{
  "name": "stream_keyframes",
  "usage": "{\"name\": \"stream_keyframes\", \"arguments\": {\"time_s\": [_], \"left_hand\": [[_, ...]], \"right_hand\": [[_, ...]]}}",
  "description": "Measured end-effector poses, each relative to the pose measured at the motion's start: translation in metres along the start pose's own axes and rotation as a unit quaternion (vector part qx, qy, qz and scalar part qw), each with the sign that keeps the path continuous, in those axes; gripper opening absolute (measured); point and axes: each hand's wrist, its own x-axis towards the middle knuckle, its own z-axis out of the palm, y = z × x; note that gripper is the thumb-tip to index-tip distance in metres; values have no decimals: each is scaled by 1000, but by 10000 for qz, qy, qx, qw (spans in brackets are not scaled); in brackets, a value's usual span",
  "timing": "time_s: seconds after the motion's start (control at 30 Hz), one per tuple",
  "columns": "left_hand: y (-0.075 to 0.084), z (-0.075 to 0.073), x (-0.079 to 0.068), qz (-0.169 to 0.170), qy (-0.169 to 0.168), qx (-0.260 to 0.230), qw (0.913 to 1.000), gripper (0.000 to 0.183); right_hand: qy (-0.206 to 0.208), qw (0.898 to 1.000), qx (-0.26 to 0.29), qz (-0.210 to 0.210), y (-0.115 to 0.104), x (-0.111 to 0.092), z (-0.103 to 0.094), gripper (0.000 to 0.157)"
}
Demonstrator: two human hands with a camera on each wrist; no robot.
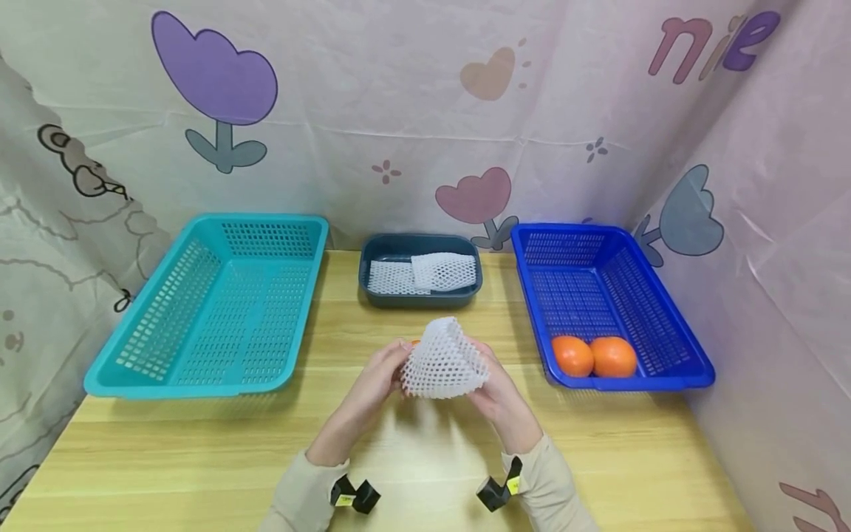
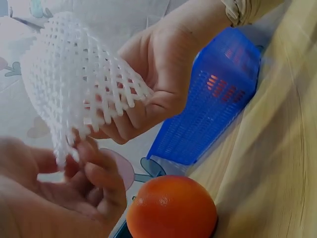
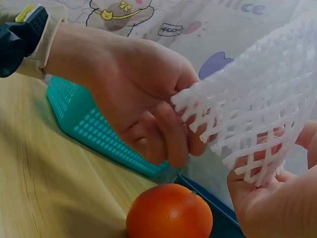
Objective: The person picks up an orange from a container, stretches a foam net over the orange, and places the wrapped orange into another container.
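A white foam fruit net (image 1: 444, 362) is held up between both hands over the table, its open rim facing down toward the person. My left hand (image 1: 375, 380) pinches the net's rim on the left, thumb and fingers curled in the right wrist view. On the other side my right hand (image 1: 500, 395) grips the opposite edge, some fingers showing through the mesh. An orange (image 2: 172, 208) sits on the table beyond the hands, below the net in both wrist views. In the head view the net and left hand hide nearly all of it.
A dark blue tray (image 1: 420, 301) at the back holds white foam nets (image 1: 444, 272). The teal basket (image 1: 253, 318) stands left. At right, a blue basket (image 1: 578, 295) has two oranges (image 1: 613, 357) in its near end. A patterned curtain (image 1: 399, 89) hangs behind.
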Motion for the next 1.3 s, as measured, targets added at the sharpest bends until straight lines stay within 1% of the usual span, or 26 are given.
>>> {"name": "stream_keyframes", "arguments": {"time_s": [0.07,0.1,0.13,0.17,0.2,0.27,0.3,0.37,0.43,0.47,0.5,0.53,0.6,0.7,0.77,0.9,1.0,1.2,1.3], "left_hand": [[0,1,2,202,460,-257,9984,25],[0,2,3,307,610,-438,9967,25],[1,2,3,409,692,-689,9944,24],[1,3,3,484,735,-977,9913,23],[2,3,3,544,699,-1294,9876,22],[4,3,2,600,623,-2011,9757,21],[5,4,2,592,628,-2294,9695,21],[6,4,3,581,649,-2685,9593,24],[7,3,4,565,769,-2825,9545,24],[7,3,4,562,840,-2809,9544,23],[6,2,4,551,896,-2726,9564,21],[6,1,5,531,925,-2648,9584,16],[4,0,4,469,967,-2430,9640,7],[0,-3,4,376,1101,-2030,9722,18],[-2,-5,5,343,1287,-1799,9746,24],[-10,-10,11,346,1796,-1533,9711,22],[-17,-16,17,377,2026,-1425,9681,18],[-32,-25,26,431,2116,-1316,9675,16],[-38,-28,30,473,2145,-1307,9668,15]], "right_hand": [[98,9998,-166,-16,2,1,0,15],[156,9996,-254,9,3,1,0,16],[171,9993,-345,14,5,1,0,23],[187,9991,-392,30,6,2,0,28],[178,9989,-427,29,7,2,0,23],[206,9991,-374,21,9,1,-1,13],[202,9992,-343,23,9,1,-1,13],[198,9993,-301,46,10,2,-1,11],[286,9992,-269,108,10,4,0,4],[364,9989,-234,153,11,5,1,13],[438,9986,-237,152,11,6,1,22],[557,9981,-235,138,12,7,2,27],[916,9955,-240,90,13,8,3,27],[1474,9883,-384,-17,16,12,4,20],[1782,9830,-451,-48,19,15,2,15],[2230,9728,-587,-218,27,23,-4,11],[2475,9664,-637,-293,34,29,-11,10],[2747,9584,-742,-204,45,37,-20,13],[2807,9560,-827,-230,48,40,-23,11]]}}
